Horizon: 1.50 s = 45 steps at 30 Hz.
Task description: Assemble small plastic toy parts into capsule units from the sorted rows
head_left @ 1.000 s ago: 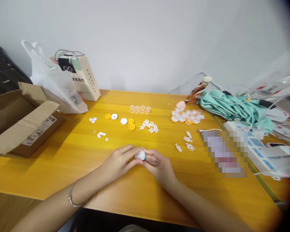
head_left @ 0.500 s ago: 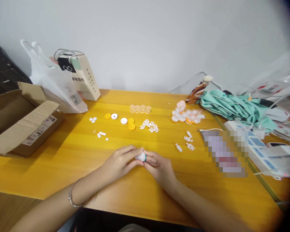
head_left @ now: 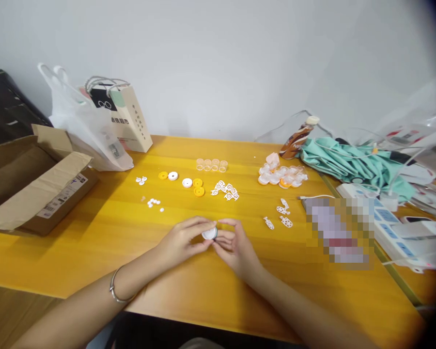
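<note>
Between both hands is a small round white piece with a teal rim, its white face tilted toward me. My left hand is closed on it, pinching it from the left with thumb and fingers. On the other side, my right hand has its thumb and curled fingers against the teal edge, the index finger raised off it. Beyond the hands lie white spoked plastic pieces, yellow discs and white discs. Small white buttons-like parts lie to the left.
Clear cups stand in a row at the back, with clustered clear-and-orange pieces to their right. An open cardboard box, plastic bag and paper bag are left; a bottle, green cloth and power strip are right.
The round piece has turned so that its white face shows more and its teal rim less. My right index finger has lifted away from it. The view has shifted slightly.
</note>
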{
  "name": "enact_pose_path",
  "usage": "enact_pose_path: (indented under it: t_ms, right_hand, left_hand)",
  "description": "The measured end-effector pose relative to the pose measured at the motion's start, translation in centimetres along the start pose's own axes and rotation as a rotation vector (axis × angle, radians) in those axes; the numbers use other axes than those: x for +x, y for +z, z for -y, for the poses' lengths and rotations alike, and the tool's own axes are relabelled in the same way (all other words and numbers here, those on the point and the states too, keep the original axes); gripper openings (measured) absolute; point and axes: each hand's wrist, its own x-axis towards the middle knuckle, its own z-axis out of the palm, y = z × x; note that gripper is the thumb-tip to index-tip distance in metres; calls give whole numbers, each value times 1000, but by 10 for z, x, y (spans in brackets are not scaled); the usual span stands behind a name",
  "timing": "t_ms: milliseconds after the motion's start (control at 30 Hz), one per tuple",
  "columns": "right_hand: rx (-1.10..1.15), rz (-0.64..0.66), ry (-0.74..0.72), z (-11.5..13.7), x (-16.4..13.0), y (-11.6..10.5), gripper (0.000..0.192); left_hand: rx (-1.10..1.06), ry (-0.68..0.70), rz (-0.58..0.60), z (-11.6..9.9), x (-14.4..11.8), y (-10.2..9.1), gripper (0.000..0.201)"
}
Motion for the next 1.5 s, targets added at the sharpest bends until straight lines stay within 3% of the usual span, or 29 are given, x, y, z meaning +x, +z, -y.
enact_pose_path:
  t_ms: [200,400,533,667,767,967,1167,1267,1367,1500]
  right_hand:
    - [54,90,54,-3,9,-7,34]
    - [-143,106,46,-4,17,-18,24]
    - [-560,-52,-3,15,24,-60,15]
    - [-928,-294,117,38,22,-119,22]
    - [-1054,-272,256,45,17,-139,26]
    - [-1149,-152,313,38,16,-131,16]
    - [-1196,-145,305,35,19,-131,3]
    - [-1237,-175,264,36,20,-126,8]
    - [-1061,-179,50,35,20,-105,17]
    - [-602,-21,-163,28,19,-59,20]
  left_hand:
    - [52,-44,49,6,1,8,32]
    - [176,-62,55,10,-3,15,32]
    - [305,-30,49,19,-5,18,34]
    - [306,-31,23,24,-2,19,39]
    - [274,-69,16,24,1,18,46]
    - [153,-172,39,21,3,16,53]
    - [61,-207,77,20,3,15,63]
    - [80,-165,27,13,3,11,68]
    - [118,-61,-53,8,2,7,54]
    - [133,67,-97,7,2,8,37]
